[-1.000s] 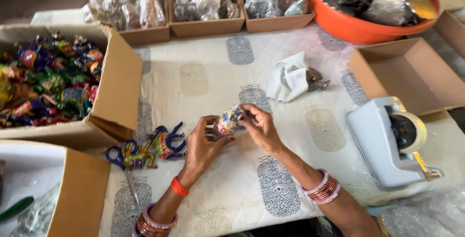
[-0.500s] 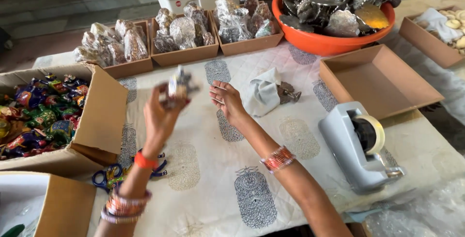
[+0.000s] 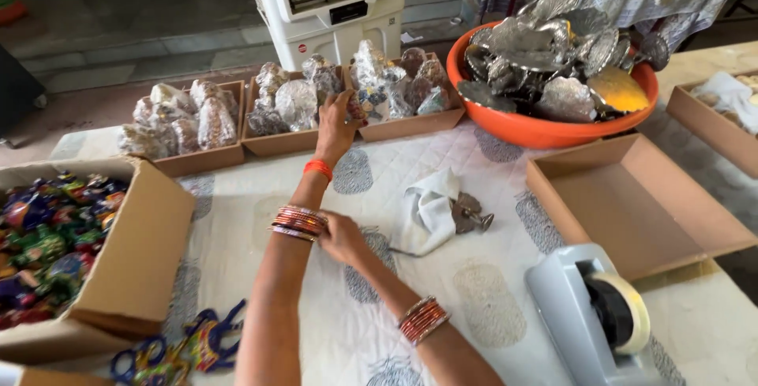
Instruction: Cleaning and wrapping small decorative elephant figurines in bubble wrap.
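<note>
**Wrapped piece at the far boxes, left hand extended**

The small wrapped figure (image 3: 354,106) sits in my left hand (image 3: 338,121) at the far edge of the worktop (image 3: 489,307), right over the gap between the middle cardboard tray (image 3: 276,143) and the right tray (image 3: 414,124), both full of similar clear-wrapped pieces. The left fingers (image 3: 347,102) are closed round the piece, clamped on it; it is not yet resting among the others.

My judgement for doing this well: lower it into a free pocket upright, without pressing on neighbouring wraps, and loosen the grip only once it is supported.

The right hand (image 3: 341,237) lies low near the worktop's middle, partly hidden behind the left forearm; I cannot tell whether its fingers are apart or together, and it appears to hold nothing.

Just right of it: a white cloth (image 3: 426,208) touching a small dark metal figure (image 3: 469,214). Further out: orange tub (image 3: 545,129) of silvery items at the far right, empty cardboard box (image 3: 632,204), tape dispenser (image 3: 592,315) at the near right edge.
</note>
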